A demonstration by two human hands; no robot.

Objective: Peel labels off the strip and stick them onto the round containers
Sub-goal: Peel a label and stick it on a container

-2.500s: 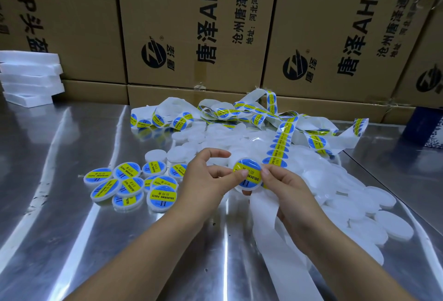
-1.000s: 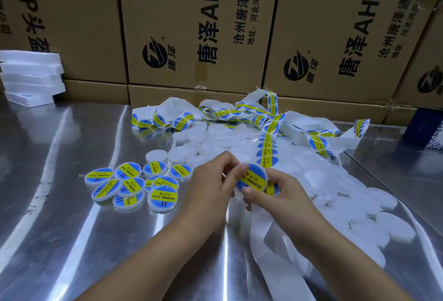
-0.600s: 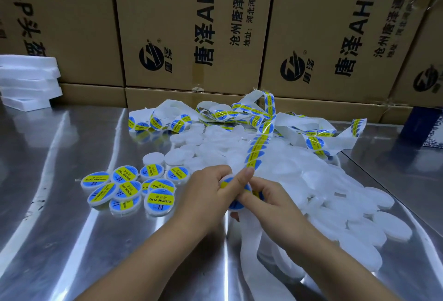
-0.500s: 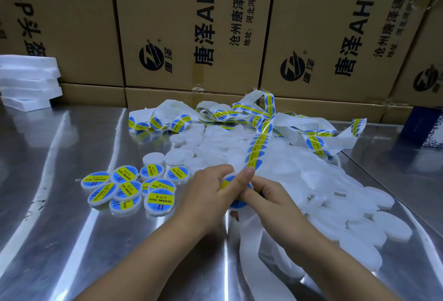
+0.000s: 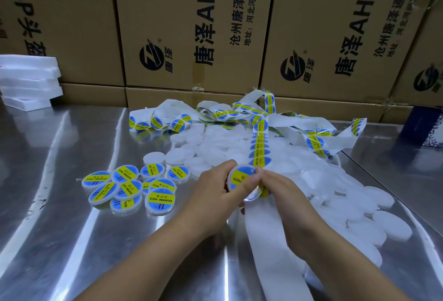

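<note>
At centre frame, a round container [image 5: 240, 176] with a blue-and-yellow label is gripped by the left hand [image 5: 213, 191], whose thumb is laid across its face. The label strip [image 5: 260, 147] is pinched at the container's right edge by the right hand [image 5: 281, 191]. At left, labelled containers [image 5: 134, 188] are clustered on the steel table [image 5: 60, 228]; plain white containers [image 5: 318, 171] are heaped at right.
</note>
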